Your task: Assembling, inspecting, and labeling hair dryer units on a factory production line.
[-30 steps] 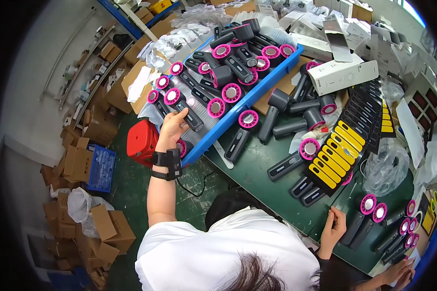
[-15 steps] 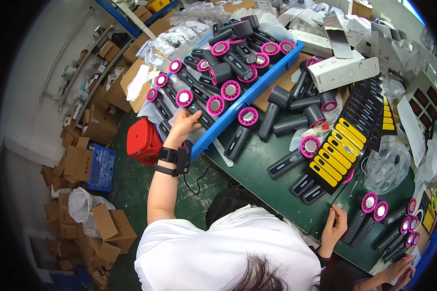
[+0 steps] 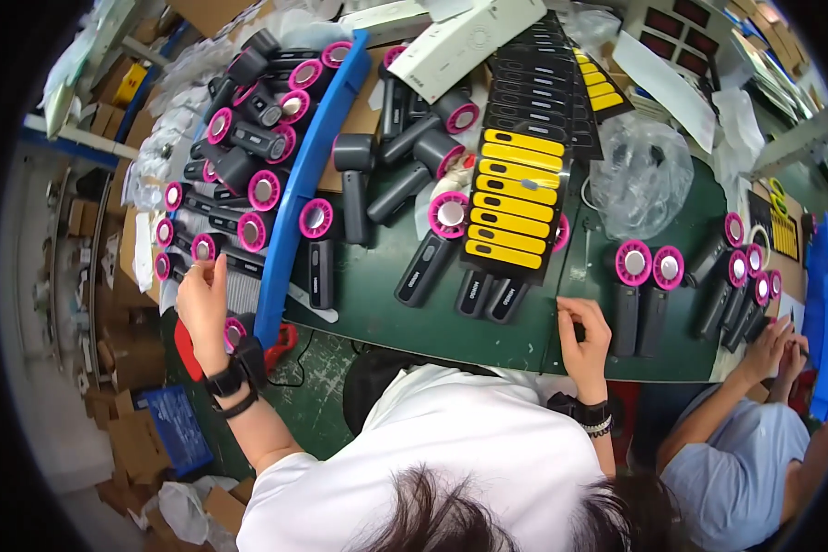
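My left hand [image 3: 202, 299] hovers at the near end of the blue crate [image 3: 276, 267], with thumb and fingers stretched and apart. Nothing shows between them. Closest to its fingertips is a handheld fan [image 3: 204, 247] with a pink ring and a dark handle. Several similar fans lie piled in the crate. At the front edge of the green table, my right hand [image 3: 586, 333] is curled, thumb and forefinger close together. Anything pinched there is too small to make out. Beyond it lies a black sheet of yellow stickers [image 3: 515, 207], partly over two fan handles [image 3: 489, 296].
Loose fans [image 3: 423, 267] lie across the middle of the green table [image 3: 469, 340]. A white box [image 3: 465, 41] rests behind them. Crumpled clear plastic [image 3: 644, 175] sits at the back right, with two fans [image 3: 650, 276] nearer. A co-worker's hands [image 3: 773, 350] are at far right.
The view has swung right, so the crate and fans appear further left. My left hand has drawn back from the fan handle in the crate. My right hand stays by the table's front edge.
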Demonstrator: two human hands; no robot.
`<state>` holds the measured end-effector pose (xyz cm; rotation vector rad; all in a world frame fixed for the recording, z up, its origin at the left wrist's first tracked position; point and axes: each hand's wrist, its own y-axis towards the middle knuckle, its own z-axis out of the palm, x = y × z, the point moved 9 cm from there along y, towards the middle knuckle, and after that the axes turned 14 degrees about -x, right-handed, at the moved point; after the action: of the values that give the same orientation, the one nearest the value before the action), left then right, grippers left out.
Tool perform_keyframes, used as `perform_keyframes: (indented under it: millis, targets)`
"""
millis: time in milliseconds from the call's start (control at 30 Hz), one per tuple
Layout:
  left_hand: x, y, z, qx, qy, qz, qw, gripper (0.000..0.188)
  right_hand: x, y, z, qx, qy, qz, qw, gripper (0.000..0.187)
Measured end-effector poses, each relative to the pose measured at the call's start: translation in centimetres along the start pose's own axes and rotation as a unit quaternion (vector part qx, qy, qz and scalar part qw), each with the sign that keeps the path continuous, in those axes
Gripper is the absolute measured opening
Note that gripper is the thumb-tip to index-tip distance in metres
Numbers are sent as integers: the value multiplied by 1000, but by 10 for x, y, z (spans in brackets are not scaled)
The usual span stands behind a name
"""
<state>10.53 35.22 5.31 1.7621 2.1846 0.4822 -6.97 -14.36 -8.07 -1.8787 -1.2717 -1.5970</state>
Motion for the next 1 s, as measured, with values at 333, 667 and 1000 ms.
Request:
perform_keyframes:
  millis: [333,667,1000]
  targets:
    - [-282,-61,25,212,-489,184,826,43,38,49,24,-30,38,-35,998,50]
    - [-378,-53,103,426,-723,-39,543,30,35,47,44,57,186,60,979,50]
    - [-369,-95,68,461,-714,-15,526,18,114,74,-4,-110,-102,-271,951,34]
